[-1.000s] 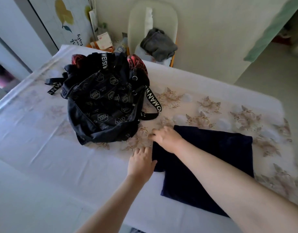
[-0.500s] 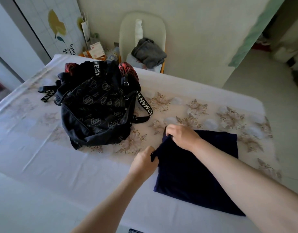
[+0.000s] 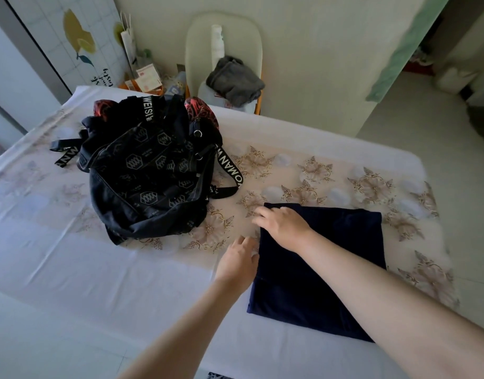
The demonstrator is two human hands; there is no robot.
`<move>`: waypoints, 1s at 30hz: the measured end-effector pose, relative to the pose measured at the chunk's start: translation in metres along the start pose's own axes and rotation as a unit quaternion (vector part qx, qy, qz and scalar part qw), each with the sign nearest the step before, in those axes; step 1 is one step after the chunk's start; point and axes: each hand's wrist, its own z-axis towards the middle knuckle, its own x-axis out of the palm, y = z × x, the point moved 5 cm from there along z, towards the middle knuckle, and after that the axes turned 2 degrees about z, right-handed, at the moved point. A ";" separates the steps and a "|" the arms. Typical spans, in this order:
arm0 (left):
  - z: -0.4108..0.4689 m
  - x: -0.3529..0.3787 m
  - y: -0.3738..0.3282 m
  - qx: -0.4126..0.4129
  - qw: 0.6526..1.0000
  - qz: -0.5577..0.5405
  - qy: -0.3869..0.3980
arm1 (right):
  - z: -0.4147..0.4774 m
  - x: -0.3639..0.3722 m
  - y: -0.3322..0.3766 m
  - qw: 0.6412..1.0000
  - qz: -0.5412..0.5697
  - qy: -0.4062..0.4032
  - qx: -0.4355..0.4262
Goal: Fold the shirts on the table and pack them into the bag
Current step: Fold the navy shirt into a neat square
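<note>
Head view: right hand (image 3: pixel 286 225) flat on shirt (image 3: pixel 331 269), left hand (image 3: pixel 236 265) alongside.

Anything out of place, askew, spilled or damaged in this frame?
Nothing stands out. The navy shirt lies folded flat, and the black bag slumps with its straps sprawled on the table. Nothing is spilled or damaged.

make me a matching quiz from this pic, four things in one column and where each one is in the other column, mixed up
1 navy shirt
2 black bag
3 grey cloth
4 left hand

a on the chair behind the table
b lying flat under the right hand
c at the shirt's left edge, next to the right hand
d on the table, off to the left, apart from the shirt

Pairs: 1-b, 2-d, 3-a, 4-c
</note>
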 end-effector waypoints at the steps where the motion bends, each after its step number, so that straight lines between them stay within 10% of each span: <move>1: 0.002 0.002 0.002 -0.008 1.000 0.006 0.004 | 0.006 0.005 0.003 1.000 -0.005 0.022 -0.015; 9: 0.011 0.022 -0.011 -0.028 0.997 -0.006 0.075 | -0.012 0.005 -0.025 0.996 -0.007 0.077 0.033; 20: 0.029 0.022 -0.138 0.035 0.980 0.014 0.198 | -0.143 -0.045 -0.094 0.981 0.049 -0.102 0.159; 25: -0.005 0.084 -0.186 -0.077 0.891 -0.239 0.378 | -0.221 -0.008 -0.119 0.949 0.043 0.113 0.292; 30: -0.009 0.096 -0.164 0.144 0.984 0.001 0.105 | -0.267 0.025 -0.100 0.918 0.100 0.068 0.377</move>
